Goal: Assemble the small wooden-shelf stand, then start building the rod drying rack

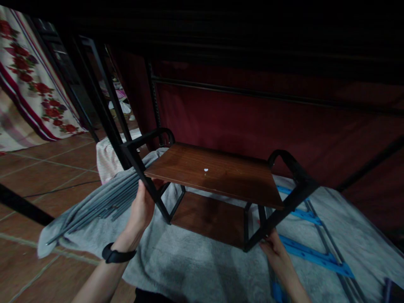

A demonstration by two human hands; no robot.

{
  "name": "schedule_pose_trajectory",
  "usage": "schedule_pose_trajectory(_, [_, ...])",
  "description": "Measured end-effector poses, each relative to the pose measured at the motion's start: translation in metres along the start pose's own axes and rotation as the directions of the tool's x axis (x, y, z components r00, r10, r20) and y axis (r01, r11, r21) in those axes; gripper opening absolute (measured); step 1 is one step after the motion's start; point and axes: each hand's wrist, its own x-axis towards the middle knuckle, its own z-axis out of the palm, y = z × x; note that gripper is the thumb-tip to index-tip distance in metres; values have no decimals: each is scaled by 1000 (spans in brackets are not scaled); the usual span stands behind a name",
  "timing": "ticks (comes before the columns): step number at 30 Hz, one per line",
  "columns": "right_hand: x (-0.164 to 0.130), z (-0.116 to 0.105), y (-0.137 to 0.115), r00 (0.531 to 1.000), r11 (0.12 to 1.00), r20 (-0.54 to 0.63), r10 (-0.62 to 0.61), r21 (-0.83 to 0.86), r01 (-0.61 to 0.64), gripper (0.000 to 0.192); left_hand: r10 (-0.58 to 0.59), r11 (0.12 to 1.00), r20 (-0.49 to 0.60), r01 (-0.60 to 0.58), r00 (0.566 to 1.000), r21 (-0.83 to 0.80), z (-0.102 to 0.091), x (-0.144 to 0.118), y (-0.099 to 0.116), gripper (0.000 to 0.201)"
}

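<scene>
A small two-tier shelf (pixel 217 174) with brown wooden boards and black metal side frames is in the middle of the view, over a grey cloth. My left hand (pixel 142 206) grips its left side frame, thumb in front and fingers behind, under the upper board. At the lower right, my right hand (pixel 273 244) is closed around the right side frame; part of its fingers is hidden behind the bar. A small white mark shows on the upper board. The lower board (pixel 211 219) sits close above or on the cloth; I cannot tell which.
Several grey metal rods (pixel 116 200) lie on the grey cloth (pixel 176 252) to the left. Blue plastic pieces with rods (pixel 315 252) lie at the right. Black metal posts (pixel 94 88) stand at the left, and a dark red wall (pixel 221 122) closes off the back.
</scene>
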Motion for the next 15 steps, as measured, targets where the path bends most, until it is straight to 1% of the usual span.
schedule_pose_trajectory(3, [-5, 4, -1, 999, 997, 46, -17, -80, 20, 47, -19, 1000, 16, 19, 1000, 10, -4, 0, -4, 50])
schedule_pose_trajectory(6, [-7, 7, -1, 997, 991, 78, -28, -129, 38, 51, -11, 1000, 8, 11, 1000, 29, -8, 2, -8, 43])
schedule_pose_trajectory(9, [-9, 8, 1, 997, 989, 80, -5, -148, 17, 52, -15, 999, -1, 15, 1000, 46, -8, 1, -9, 41])
schedule_pose_trajectory(11, [-10, 8, 3, 997, 988, 77, 6, -152, 5, 51, 12, 999, 18, -13, 1000, 52, -5, 0, -7, 42])
schedule_pose_trajectory(15, [-13, 9, 2, 996, 989, 93, -3, -146, 16, 49, 114, 991, 94, -120, 989, 55, 1, -2, -3, 39])
